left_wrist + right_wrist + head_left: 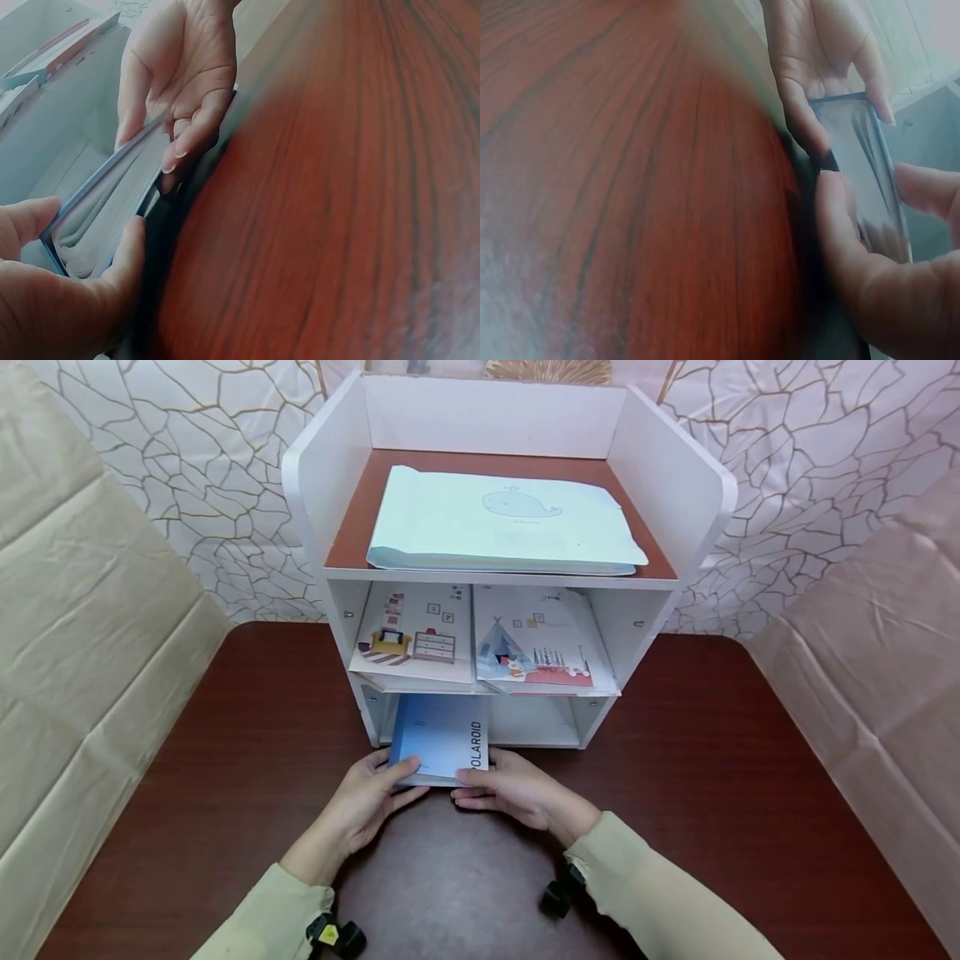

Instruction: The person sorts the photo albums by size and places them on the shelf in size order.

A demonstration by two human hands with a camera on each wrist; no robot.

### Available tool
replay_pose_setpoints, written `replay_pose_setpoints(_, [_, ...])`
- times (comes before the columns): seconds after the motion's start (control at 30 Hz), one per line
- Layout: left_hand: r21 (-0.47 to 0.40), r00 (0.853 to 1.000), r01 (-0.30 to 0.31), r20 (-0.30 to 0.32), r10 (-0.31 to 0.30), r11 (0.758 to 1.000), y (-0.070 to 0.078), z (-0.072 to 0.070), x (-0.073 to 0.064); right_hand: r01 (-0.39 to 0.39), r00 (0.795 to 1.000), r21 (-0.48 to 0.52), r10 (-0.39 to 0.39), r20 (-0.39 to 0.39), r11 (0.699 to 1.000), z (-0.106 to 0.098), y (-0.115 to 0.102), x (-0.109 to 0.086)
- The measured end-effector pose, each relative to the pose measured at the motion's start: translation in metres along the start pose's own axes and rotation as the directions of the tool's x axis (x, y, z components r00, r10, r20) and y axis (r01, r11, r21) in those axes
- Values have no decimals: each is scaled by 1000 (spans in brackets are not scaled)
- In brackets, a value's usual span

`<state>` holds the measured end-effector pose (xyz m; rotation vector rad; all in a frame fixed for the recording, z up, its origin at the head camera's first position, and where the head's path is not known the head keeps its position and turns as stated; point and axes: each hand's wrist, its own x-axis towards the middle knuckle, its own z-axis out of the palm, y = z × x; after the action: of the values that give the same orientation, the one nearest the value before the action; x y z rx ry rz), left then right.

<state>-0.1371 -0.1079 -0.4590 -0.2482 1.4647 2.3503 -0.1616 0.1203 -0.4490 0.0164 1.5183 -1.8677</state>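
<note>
A blue photo album [440, 735] with "POLAROID" printed along its right side lies flat, its far part inside the lower left of the white shelf [480, 572]. My left hand [363, 797] grips its near left corner, thumb on the cover and fingers beneath. At the near right corner my right hand [513, 789] holds it the same way. Page edges of the album [112, 199] show between its covers in the left wrist view. The right wrist view also shows the album [862, 157] pinched between thumbs and fingers. Its far end is hidden under the middle shelf board.
Two illustrated booklets, a left one [420, 635] and a right one [536, 639], lie side by side on the middle level. A pale green whale-print packet [502, 527] covers much of the top board. The shelf stands on a dark red wooden table [720, 793].
</note>
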Motion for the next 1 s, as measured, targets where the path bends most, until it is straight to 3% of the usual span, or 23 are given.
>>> replay_pose_setpoints(0.2, [-76,1000,3,-4,-3,997,-1,0,0,28,999,-21,-28,19,999,0,1,0])
replay_pose_setpoints(0.3, [-95,1000,-18,-18,16,995,-1,0,1,67,997,-46,-68,-26,997,4,2,4])
replay_pose_setpoints(0.53, [-28,995,-58,-78,56,998,0,-2,7,96,977,-158,-123,-176,983,17,3,16])
replay_pose_setpoints(0.77, [-24,996,-4,-89,2,1000,8,-7,15,62,956,-266,-133,-260,962,24,-3,27])
replay_pose_setpoints(1.0, [-23,996,23,-91,-25,999,10,-11,21,49,954,-249,-119,-276,967,24,-6,33])
